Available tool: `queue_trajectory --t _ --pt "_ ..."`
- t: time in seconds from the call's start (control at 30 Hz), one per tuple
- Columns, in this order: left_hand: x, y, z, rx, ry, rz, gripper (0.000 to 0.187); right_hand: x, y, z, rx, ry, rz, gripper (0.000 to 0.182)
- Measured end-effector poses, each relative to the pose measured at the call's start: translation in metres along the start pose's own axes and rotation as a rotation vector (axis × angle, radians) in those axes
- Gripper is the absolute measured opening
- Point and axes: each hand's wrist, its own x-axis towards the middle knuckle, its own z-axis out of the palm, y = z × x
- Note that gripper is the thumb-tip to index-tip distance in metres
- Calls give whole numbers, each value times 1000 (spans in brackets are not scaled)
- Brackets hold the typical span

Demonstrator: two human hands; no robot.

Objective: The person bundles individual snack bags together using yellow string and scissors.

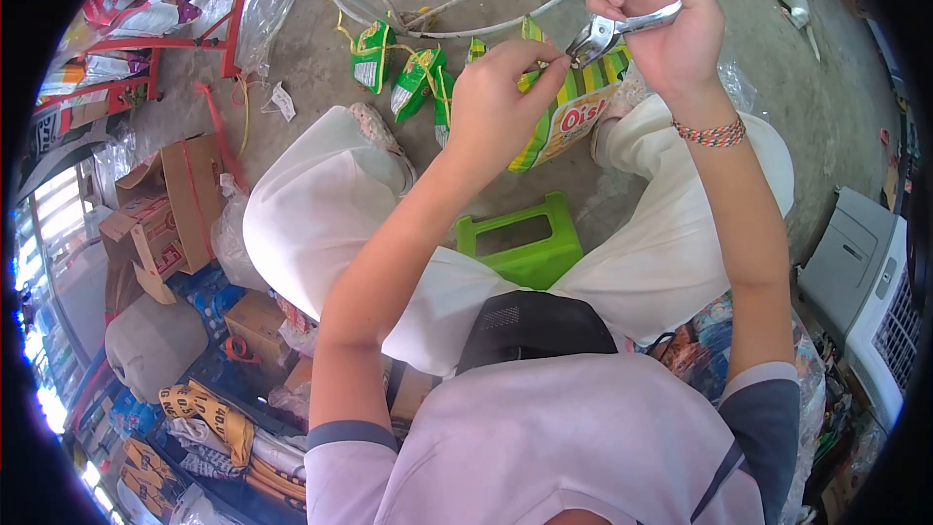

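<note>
My right hand [675,24] is wrapped round silver hole-punch pliers [598,41], their jaws pointing down and left. The fingertips of my left hand [501,97] are pinched together beside those jaws. What they hold is too small to make out. Behind and below them stands a large green and yellow snack bag [573,122] with red lettering on its front. To the left, small green snack packets, among them one packet [372,56] and another [418,83], hang along a yellow string [340,29].
A green plastic stool [525,243] is between my knees. A white round metal frame [486,0] is ahead, with a red rack [233,24] to its left. Cardboard boxes [155,224] lie at left; a grey and white crate [855,272] is at right.
</note>
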Motion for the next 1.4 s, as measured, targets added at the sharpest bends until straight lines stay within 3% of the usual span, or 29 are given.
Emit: queue_trajectory --t 0.3,0.5,0.6,0.8,1.0,1.1,1.3,1.4 --pt "-2 7 2 20 -49 12 20 1 -6 2 -153 74 14 21" --pt "-1 5 2 -6 -5 43 18 11 2 -16 91 190 102 20" --pt "0 4 3 8 -6 61 18 15 7 -22 102 253 109 18" --pt "-2 7 1 1 -9 49 18 15 5 -17 -46 186 52 17" --pt "0 6 0 -20 -13 56 18 15 9 -21 131 177 149 14" --pt "1 7 0 3 -21 58 19 18 10 -22 145 311 174 12" --pt "4 5 -4 -14 12 43 19 22 8 -24 193 420 235 41" --pt "1 3 -3 2 -14 16 20 22 8 -26 151 457 256 47"
